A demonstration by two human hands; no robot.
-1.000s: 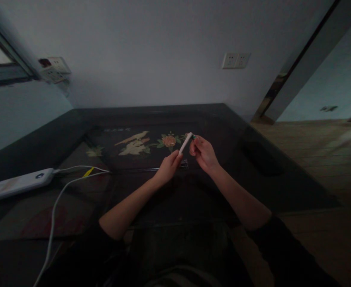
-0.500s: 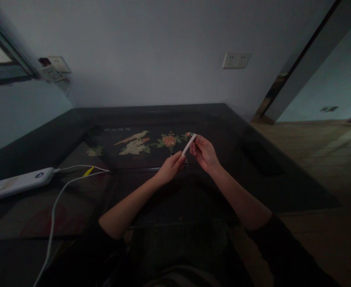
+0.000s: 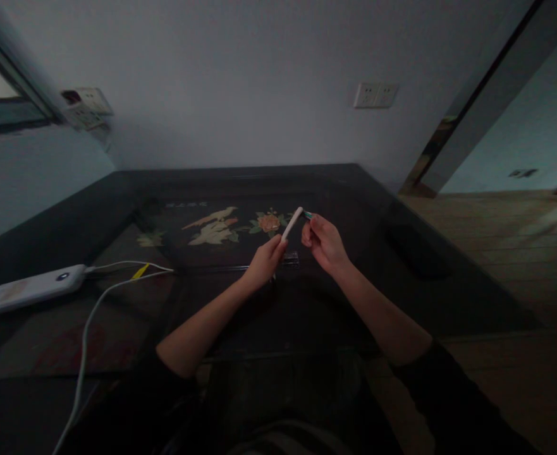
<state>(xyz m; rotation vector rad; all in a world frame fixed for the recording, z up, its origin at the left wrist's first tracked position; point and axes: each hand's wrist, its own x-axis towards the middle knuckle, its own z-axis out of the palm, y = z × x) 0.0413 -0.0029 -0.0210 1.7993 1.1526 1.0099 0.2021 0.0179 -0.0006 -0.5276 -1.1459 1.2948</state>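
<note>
My left hand [image 3: 263, 260] is closed round the lower end of a slim white stick [image 3: 292, 223], which slants up to the right above the dark table. The stick's kind does not show clearly. My right hand [image 3: 324, 241] pinches a small green and pale piece [image 3: 308, 215] between thumb and fingertips, beside the stick's upper tip. Whether piece and tip touch is hard to make out. Below the stick, partly behind my left hand, lies a small clear, shiny object [image 3: 291, 258].
The dark glossy table [image 3: 335, 316] bears a bird-and-flower picture [image 3: 216, 227]. At left lies a white power bank [image 3: 34, 291] with a white cable [image 3: 85, 341] and yellow tag. A dark flat object [image 3: 415, 251] lies at right. A wall with sockets [image 3: 375, 95] stands behind.
My left hand has moved slightly left and down with the white stick. The stick's upper end has come away from my right fingers, which now show the small green piece.
</note>
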